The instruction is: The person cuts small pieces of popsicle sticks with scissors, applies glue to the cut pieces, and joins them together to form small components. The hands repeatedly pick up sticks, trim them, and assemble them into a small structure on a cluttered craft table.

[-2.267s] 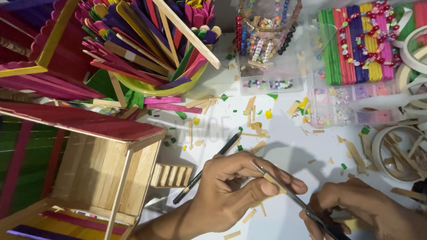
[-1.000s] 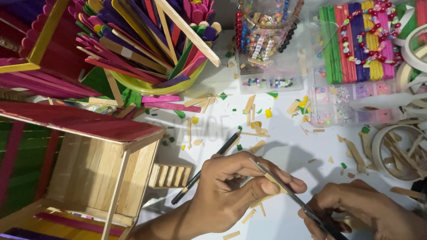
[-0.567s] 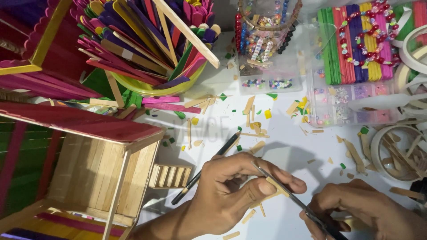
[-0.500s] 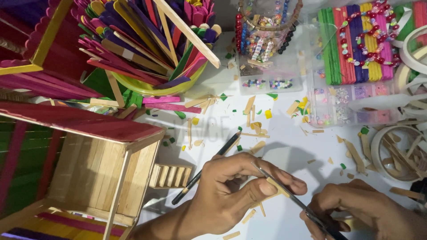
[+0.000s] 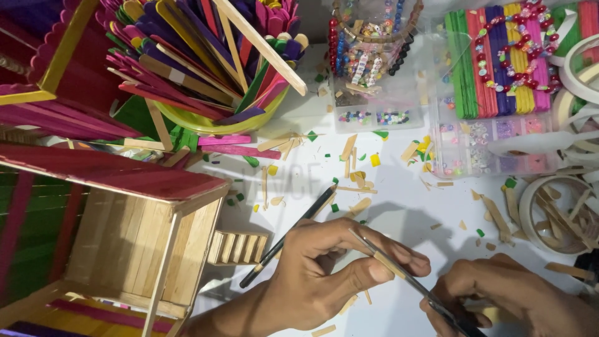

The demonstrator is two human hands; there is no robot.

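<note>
One pair of scissors [image 5: 405, 278], one small wooden stick piece [image 5: 388, 263] and one black pencil [image 5: 288, 236] lie low over the white counter [image 5: 399, 206] (which is littered with offcuts). The left hand [image 5: 331, 268] curls palm-down, pinching the stick piece between thumb and forefinger. The right hand [image 5: 511, 299] is clenched on the scissors' handles, blades angled up-left across the piece.

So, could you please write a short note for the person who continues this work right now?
Left hand: pinches a small wooden stick.
Right hand: holds scissors, blades at the stick.
Black pencil lies on the white table, partly under the left hand.
Stick house stands at left.
Done: many offcuts scattered.
Left: this cut is not yet finished.
</note>
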